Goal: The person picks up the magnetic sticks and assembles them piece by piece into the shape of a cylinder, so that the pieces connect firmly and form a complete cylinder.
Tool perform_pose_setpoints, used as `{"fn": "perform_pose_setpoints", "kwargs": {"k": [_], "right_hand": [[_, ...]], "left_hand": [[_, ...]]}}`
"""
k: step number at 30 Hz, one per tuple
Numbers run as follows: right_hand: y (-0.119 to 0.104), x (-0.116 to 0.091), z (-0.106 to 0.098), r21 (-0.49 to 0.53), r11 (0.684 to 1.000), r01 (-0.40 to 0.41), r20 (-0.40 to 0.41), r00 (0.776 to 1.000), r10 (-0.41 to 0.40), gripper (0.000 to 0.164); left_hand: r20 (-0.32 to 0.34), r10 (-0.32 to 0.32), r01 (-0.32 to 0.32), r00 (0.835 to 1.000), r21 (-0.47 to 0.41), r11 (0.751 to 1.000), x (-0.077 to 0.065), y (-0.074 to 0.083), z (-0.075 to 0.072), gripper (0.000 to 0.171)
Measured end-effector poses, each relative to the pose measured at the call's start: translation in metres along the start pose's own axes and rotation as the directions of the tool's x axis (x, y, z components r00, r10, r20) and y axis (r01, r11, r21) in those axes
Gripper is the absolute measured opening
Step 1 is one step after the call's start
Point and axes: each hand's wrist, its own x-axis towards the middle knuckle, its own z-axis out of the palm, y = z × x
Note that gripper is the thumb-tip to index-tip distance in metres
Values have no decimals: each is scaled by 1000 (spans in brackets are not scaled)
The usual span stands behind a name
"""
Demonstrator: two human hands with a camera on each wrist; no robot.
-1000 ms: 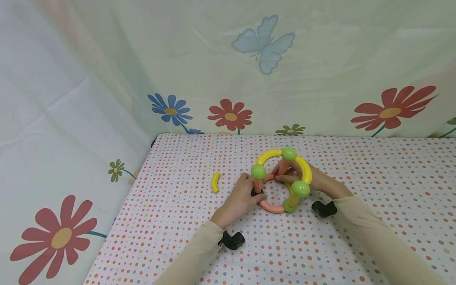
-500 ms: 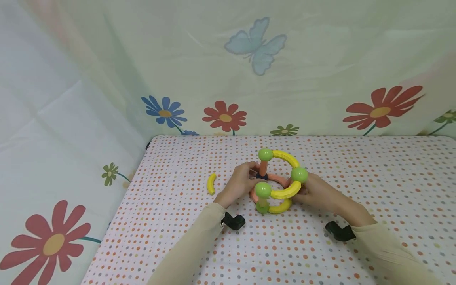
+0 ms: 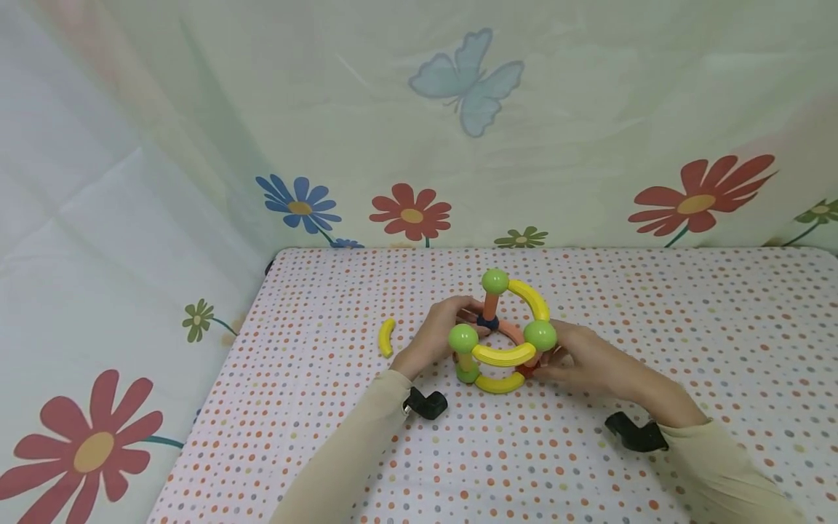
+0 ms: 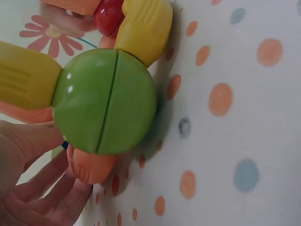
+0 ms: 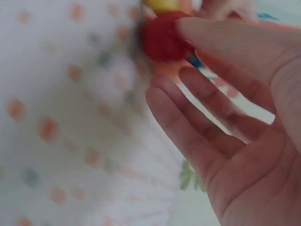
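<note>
A magnetic stick-and-ball toy [image 3: 504, 356] stands on the table between both hands. Three green balls [image 3: 463, 338] top its uprights, with yellow curved sticks joining them. Its lower ring has orange and yellow curved sticks, plus red, green and dark blue balls. My left hand [image 3: 440, 331] grips the left side of the toy by the dark blue ball [image 3: 487, 323]. On the right, my right hand [image 3: 587, 358] holds the lower part, its thumb on the red ball [image 5: 164, 37] in the right wrist view. A green ball [image 4: 103, 101] fills the middle of the left wrist view.
A loose yellow curved stick [image 3: 386, 338] lies left of the left hand. The table [image 3: 314, 306] has a dotted cloth, and a flowered curtain [image 3: 569, 109] hangs behind it. Black wrist mounts [image 3: 425, 404] sit at both sleeves.
The toy has turned between the hands, bringing the red ball round to the front right and the dark blue ball to the back. The right hand has shifted right and nearer; the view has moved slightly.
</note>
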Motion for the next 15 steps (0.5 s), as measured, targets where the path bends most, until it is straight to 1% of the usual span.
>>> {"fn": "perform_pose_setpoints", "kwargs": {"k": [2, 3, 5, 8, 10, 12, 15], "right_hand": [[-1, 2, -12, -48, 998, 34, -17, 999, -35, 30], [-3, 4, -18, -75, 996, 49, -36, 998, -52, 28], [-9, 8, -32, -96, 992, 75, -82, 993, -83, 25], [-21, 18, -49, -95, 989, 117, -165, 977, -132, 22], [-31, 27, -57, -82, 986, 145, -197, 967, -159, 22], [-39, 35, -63, -71, 983, 172, -203, 962, -183, 24], [-50, 46, -67, -70, 979, 193, -168, 965, -202, 30]], "left_hand": [[-6, -1, 1, 1000, 6, 1000, -2, -1, -2, 36], [-9, -6, 6, 1000, 8, 1000, -4, -1, -3, 36], [-14, -21, 21, 1000, 5, 1000, -7, -2, -4, 35], [-20, -42, 42, 999, -3, 999, -12, -1, -7, 33], [-24, -49, 49, 998, -8, 999, -15, -1, -9, 34], [-32, -65, 64, 997, -6, 998, -18, 0, -10, 34], [-66, -72, 75, 995, 32, 997, -21, -1, -13, 31]]}}
